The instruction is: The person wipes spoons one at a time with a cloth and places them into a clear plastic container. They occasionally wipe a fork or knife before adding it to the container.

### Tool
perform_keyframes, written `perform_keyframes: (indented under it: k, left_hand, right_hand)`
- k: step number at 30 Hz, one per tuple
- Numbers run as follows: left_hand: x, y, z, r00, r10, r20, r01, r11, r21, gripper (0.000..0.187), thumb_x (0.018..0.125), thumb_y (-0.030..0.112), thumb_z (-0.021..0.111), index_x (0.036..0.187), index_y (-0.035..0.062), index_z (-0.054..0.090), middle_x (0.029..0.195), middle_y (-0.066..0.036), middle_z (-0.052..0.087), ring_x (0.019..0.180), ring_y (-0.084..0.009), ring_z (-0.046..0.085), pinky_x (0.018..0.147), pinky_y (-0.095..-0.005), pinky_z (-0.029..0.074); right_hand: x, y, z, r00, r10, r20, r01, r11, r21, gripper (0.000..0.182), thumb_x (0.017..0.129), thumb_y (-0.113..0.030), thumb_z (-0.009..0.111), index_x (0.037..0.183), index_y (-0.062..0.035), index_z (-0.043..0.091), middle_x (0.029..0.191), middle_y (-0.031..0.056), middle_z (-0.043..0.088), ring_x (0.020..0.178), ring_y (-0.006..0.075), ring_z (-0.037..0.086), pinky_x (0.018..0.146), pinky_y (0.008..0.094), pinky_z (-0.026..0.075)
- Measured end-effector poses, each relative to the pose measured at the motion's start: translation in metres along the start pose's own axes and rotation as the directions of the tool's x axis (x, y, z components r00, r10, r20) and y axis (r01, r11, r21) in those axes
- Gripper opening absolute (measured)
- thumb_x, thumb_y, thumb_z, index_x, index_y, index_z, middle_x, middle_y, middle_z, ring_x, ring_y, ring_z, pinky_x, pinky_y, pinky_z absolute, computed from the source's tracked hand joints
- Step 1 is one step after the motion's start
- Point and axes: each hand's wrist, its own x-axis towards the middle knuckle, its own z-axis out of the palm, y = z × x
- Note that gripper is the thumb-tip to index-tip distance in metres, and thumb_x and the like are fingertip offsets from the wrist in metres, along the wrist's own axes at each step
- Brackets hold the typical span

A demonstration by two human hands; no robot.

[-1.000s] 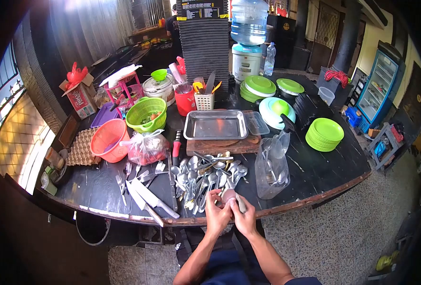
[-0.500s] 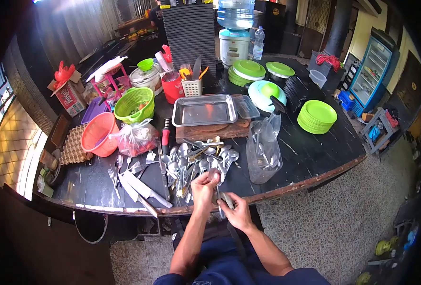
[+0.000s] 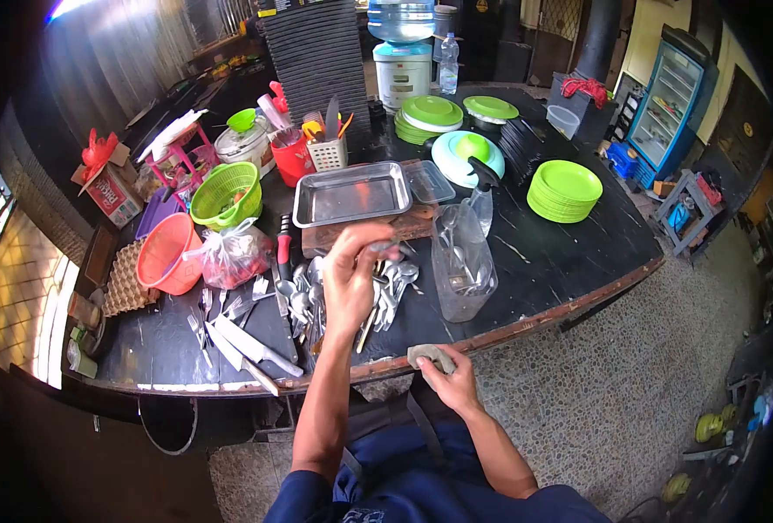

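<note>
My left hand [image 3: 351, 283] is raised over the pile of spoons [image 3: 391, 283], its fingers pinched on a spoon [image 3: 381, 247] that is partly hidden and blurred. Down by the table's front edge, my right hand [image 3: 452, 381] is closed on a folded greyish cloth [image 3: 432, 356]. To the right of the pile stands a clear plastic container [image 3: 466, 292] with several spoons in it. Two large white-handled knives [image 3: 260, 347] and some forks [image 3: 201, 336] lie left of the pile.
A metal tray [image 3: 351, 193] rests on a wooden board behind the pile. Green plates [image 3: 565, 190] are stacked at the right. A tied plastic bag [image 3: 234, 254], a coral basket [image 3: 173, 261] and a green basket [image 3: 228, 193] stand at the left. A long knife [image 3: 283, 301] lies beside the pile.
My hands have come apart. The left has moved up and forward with the spoon, while the right stays low with the cloth, slightly to the right. The view has shifted a little.
</note>
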Motion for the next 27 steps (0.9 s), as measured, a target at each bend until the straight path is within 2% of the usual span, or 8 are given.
perform_keyframes:
  k: [2, 5, 9, 14, 17, 19, 21, 27]
  left_hand:
    - [0.015, 0.013, 0.017, 0.983, 0.166, 0.074, -0.171, 0.983, 0.069, 0.022, 0.105, -0.004, 0.050, 0.111, -0.0074, 0.071, 0.114, -0.015, 0.064, 0.093, -0.0216, 0.073, 0.088, -0.0319, 0.060]
    - [0.028, 0.010, 0.049, 0.950, 0.260, 0.174, -0.268, 0.963, 0.021, 0.030, 0.098, -0.018, 0.046, 0.109, -0.0064, 0.072, 0.109, -0.015, 0.065, 0.089, -0.0218, 0.074, 0.081, -0.0320, 0.062]
    - [0.030, -0.018, 0.070, 0.901, 0.186, 0.392, -0.257, 0.956, 0.138, 0.032, 0.091, -0.021, 0.048, 0.103, -0.0052, 0.073, 0.097, -0.014, 0.068, 0.083, -0.0202, 0.074, 0.073, -0.0301, 0.061]
    - [0.020, -0.047, 0.078, 0.822, 0.052, 0.568, -0.197, 0.960, 0.199, 0.028, 0.089, -0.015, 0.055, 0.104, -0.0015, 0.074, 0.088, -0.014, 0.069, 0.078, -0.0203, 0.072, 0.068, -0.0316, 0.057]
    - [0.013, -0.066, 0.083, 0.752, 0.163, 0.639, -0.423, 0.862, 0.278, 0.016, 0.086, -0.005, 0.066, 0.099, 0.0013, 0.073, 0.085, -0.013, 0.071, 0.083, -0.0308, 0.069, 0.076, -0.0394, 0.056]
    - [0.010, -0.072, 0.084, 0.737, 0.056, 0.673, -0.395, 0.845, 0.361, 0.014, 0.084, -0.001, 0.069, 0.096, 0.0048, 0.074, 0.090, -0.010, 0.072, 0.094, -0.0318, 0.066, 0.083, -0.0429, 0.052]
    - [0.007, -0.076, 0.085, 0.665, 0.032, 0.746, -0.536, 0.716, 0.447, 0.014, 0.082, 0.003, 0.070, 0.094, 0.0091, 0.076, 0.096, -0.006, 0.073, 0.102, -0.0284, 0.062, 0.088, -0.0428, 0.046]
    - [0.008, -0.074, 0.092, 0.661, -0.084, 0.746, -0.518, 0.668, 0.534, 0.028, 0.079, 0.005, 0.074, 0.106, 0.0121, 0.078, 0.100, -0.005, 0.072, 0.105, -0.0288, 0.060, 0.094, -0.0437, 0.044]
  right_hand:
    - [-0.004, -0.009, -0.001, 0.997, 0.075, 0.036, -0.076, 0.997, 0.022, 0.025, 0.093, -0.017, 0.078, 0.110, 0.0011, 0.073, 0.094, 0.0077, 0.076, 0.087, 0.0117, 0.068, 0.078, 0.0298, 0.054]
    - [-0.006, -0.003, 0.001, 0.995, 0.073, 0.073, -0.074, 0.997, 0.022, 0.025, 0.093, -0.016, 0.078, 0.109, 0.0012, 0.073, 0.093, 0.0075, 0.076, 0.086, 0.0112, 0.067, 0.078, 0.0297, 0.054]
    - [-0.007, 0.005, -0.001, 0.997, -0.004, 0.083, 0.006, 1.000, -0.018, 0.027, 0.093, -0.017, 0.078, 0.111, 0.0013, 0.072, 0.095, 0.0087, 0.075, 0.089, 0.0130, 0.068, 0.081, 0.0300, 0.054]
    - [-0.008, 0.005, -0.006, 0.995, 0.039, 0.092, -0.039, 0.999, -0.001, 0.028, 0.092, -0.018, 0.079, 0.111, 0.0009, 0.072, 0.097, 0.0097, 0.076, 0.091, 0.0140, 0.069, 0.083, 0.0310, 0.054]
    - [-0.007, 0.007, -0.004, 0.993, 0.042, 0.112, -0.039, 0.999, -0.033, 0.029, 0.092, -0.019, 0.079, 0.112, 0.0002, 0.072, 0.098, 0.0105, 0.076, 0.092, 0.0144, 0.070, 0.084, 0.0315, 0.055]
    - [-0.007, 0.012, -0.001, 0.992, 0.028, 0.126, -0.022, 0.999, -0.050, 0.029, 0.092, -0.019, 0.079, 0.112, -0.0002, 0.072, 0.099, 0.0110, 0.076, 0.092, 0.0146, 0.070, 0.084, 0.0316, 0.055]
    - [-0.007, 0.020, 0.003, 0.978, 0.132, 0.162, -0.134, 0.991, 0.004, 0.029, 0.092, -0.021, 0.079, 0.113, -0.0010, 0.073, 0.099, 0.0113, 0.076, 0.092, 0.0153, 0.070, 0.085, 0.0322, 0.055]
    - [-0.007, 0.022, 0.005, 0.973, 0.116, 0.200, -0.119, 0.993, 0.003, 0.030, 0.092, -0.022, 0.080, 0.113, -0.0018, 0.073, 0.098, 0.0097, 0.076, 0.092, 0.0138, 0.070, 0.085, 0.0319, 0.055]
